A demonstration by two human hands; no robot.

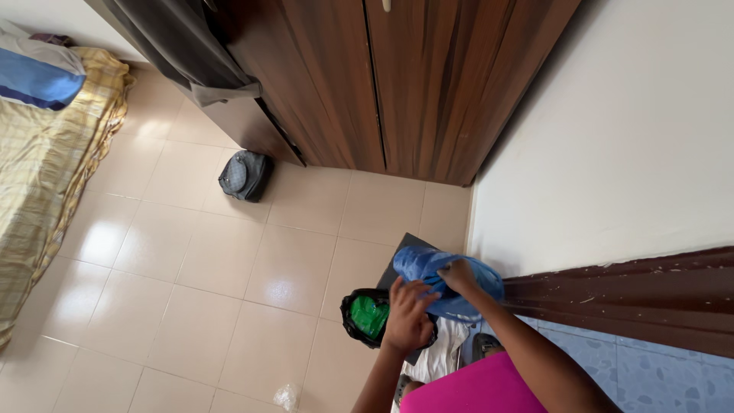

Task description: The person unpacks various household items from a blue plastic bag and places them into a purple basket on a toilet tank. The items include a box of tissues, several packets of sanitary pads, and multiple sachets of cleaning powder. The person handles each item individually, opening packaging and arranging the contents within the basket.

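Tiled floor (191, 260) lies open toward nine o'clock, bounded by wardrobe (382, 84) at twelve and wall (612, 138) at three. Left hand (407, 315) and right hand (461, 277) both grip the blue cloth (440, 279) above a black bag (367, 315) at six

Both forearms come up from the bottom edge, bare from elbow to wrist, no sleeves on either. The left hand (407, 315) and right hand (459, 275) wear nothing: no gloves, no rings, watch or bracelet to be seen. Below them, a bright pink garment (478, 390) covers the body, plain and smooth, no pattern showing.
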